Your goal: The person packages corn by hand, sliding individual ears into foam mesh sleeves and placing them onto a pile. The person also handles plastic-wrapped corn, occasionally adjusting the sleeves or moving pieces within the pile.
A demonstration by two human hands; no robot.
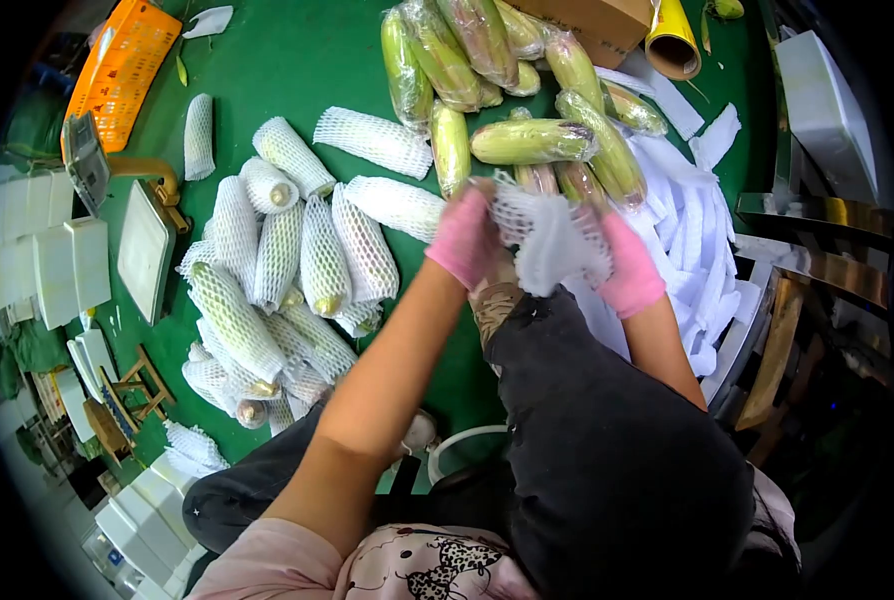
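Observation:
My left hand, in a pink glove, grips one side of a white foam net sleeve. On the other side, my right hand, gloved the same way, is closed on the sleeve's edge. The sleeve is spread between them above my knee and blurred by motion. Just beyond my hands lies a heap of corn ears in clear plastic wrap. To the left are several corn ears in white foam nets, piled on the green surface. Flat foam sleeves form a loose heap beside my right hand.
A scale stands at the left, with an orange crate behind it. At the back are a cardboard box and a yellow roll. White foam boxes and metal rails border the right side.

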